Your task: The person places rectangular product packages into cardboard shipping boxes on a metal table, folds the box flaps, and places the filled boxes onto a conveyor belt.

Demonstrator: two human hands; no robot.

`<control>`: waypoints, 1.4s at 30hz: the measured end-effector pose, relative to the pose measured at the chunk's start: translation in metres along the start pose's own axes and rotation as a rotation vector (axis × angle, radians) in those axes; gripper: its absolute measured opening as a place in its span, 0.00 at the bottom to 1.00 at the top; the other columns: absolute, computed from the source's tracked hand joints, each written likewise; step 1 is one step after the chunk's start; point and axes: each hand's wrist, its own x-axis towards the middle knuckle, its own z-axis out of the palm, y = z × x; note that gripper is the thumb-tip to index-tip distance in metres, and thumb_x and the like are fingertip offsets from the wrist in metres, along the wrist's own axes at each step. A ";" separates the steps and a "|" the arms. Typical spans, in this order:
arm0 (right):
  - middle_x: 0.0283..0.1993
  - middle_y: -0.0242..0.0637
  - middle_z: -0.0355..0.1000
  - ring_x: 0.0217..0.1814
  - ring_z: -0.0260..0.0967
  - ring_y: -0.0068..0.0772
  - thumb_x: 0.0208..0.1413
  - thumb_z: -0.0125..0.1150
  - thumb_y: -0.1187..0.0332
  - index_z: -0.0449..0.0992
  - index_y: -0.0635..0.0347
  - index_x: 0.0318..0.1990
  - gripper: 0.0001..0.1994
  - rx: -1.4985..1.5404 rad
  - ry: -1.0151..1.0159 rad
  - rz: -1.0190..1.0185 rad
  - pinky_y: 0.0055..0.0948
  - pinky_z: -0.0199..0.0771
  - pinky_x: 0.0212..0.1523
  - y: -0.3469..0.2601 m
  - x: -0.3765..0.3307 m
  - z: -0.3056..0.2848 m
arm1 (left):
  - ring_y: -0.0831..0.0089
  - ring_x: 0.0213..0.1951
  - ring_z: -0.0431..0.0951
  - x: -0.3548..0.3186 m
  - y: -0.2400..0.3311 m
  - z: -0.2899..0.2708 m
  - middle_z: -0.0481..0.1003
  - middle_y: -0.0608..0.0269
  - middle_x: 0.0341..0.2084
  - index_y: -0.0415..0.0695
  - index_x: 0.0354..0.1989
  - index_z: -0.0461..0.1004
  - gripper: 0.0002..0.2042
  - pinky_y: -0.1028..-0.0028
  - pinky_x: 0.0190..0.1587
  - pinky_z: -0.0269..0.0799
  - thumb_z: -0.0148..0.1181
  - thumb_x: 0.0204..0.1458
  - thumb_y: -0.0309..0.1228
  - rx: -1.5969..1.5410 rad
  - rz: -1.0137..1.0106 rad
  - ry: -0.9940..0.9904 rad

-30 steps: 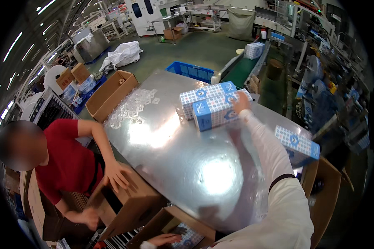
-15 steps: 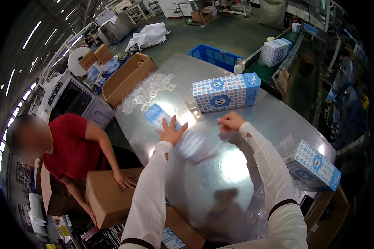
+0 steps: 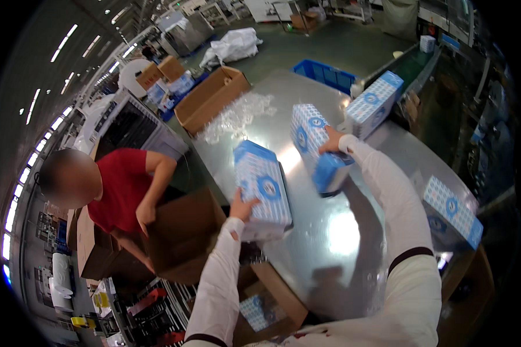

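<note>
Green floor is stretching behind a metal table, whose broad top is giving the goods a level rest. On the left, a co-worker in red is holding a brown carton, tilting it so that its open mouth is showing. At the far left edge, a long box is sitting beside some clear plastic pieces. One patterned pack is resting at the far right, apart from the middle, seemingly leaving space there. Nearer, the left pack and the middle pack are slanting over the table. The left hand is pinching the left pack's side, thumb on top, probably to stop it slipping. The right hand is clasping the middle pack's right side, apparently steadying its tilt; whether fingers are reaching underneath cannot be told.
</note>
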 end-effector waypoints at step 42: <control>0.71 0.52 0.50 0.70 0.54 0.54 0.61 0.44 0.56 0.59 0.48 0.68 0.27 -0.674 -0.440 0.118 0.46 0.55 0.67 -0.070 -0.286 0.551 | 0.37 0.71 0.41 -0.343 -0.246 -0.071 0.43 0.48 0.72 0.56 0.73 0.44 0.56 0.32 0.63 0.45 0.54 0.39 0.75 1.001 -0.738 -0.678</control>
